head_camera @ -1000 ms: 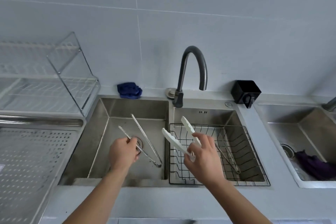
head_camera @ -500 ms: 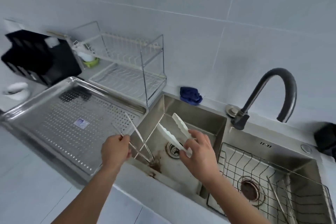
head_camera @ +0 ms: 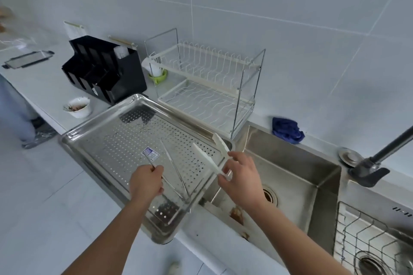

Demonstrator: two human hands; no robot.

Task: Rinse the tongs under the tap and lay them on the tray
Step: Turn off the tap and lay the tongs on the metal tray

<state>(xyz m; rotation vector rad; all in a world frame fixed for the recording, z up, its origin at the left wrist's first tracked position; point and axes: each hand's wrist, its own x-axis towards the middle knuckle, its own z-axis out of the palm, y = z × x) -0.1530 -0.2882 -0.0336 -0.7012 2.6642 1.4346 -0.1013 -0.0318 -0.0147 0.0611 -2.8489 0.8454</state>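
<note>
Over one tray [head_camera: 93,140], two hands [head_camera: 146,182] [head_camera: 242,179] hold two tongs [head_camera: 173,168] [head_camera: 209,158].

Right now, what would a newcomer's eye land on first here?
Two hands over the perforated steel tray left of the sink: the left hand holds thin metal tongs, the right hand white plastic tongs. Behind stand a white dish rack and a black organizer.

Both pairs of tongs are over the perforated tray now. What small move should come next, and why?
Probably lower and release. The left hand holds the metal tongs low over the tray, while the right hand holds the white tongs above its sink-side edge.
</note>
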